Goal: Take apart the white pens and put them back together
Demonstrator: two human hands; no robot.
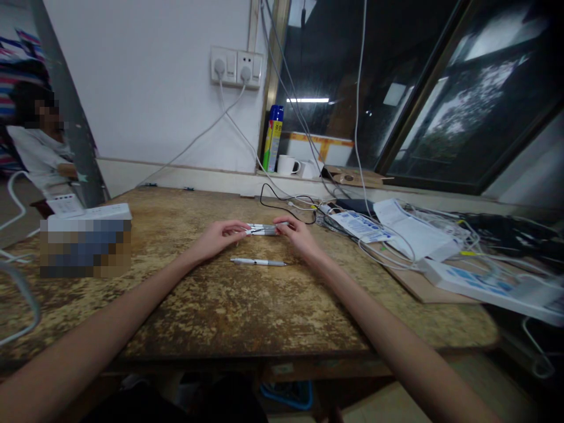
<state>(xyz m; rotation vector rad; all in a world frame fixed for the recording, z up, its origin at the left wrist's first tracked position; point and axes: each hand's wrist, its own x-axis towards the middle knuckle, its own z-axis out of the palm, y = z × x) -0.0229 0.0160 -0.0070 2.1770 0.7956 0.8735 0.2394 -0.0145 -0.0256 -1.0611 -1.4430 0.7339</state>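
Worktop point(264, 320) bare from single pen point(258, 262) to front edge; papers point(392, 226) crowd right side. Bundled pens point(263, 230) beyond it, toward back edge; ends covered by fingers, count unclear. Left hand point(222, 237) and right hand point(297, 236): fingers pinching opposite bundle ends. Pens slim, silvery white, dark-marked.
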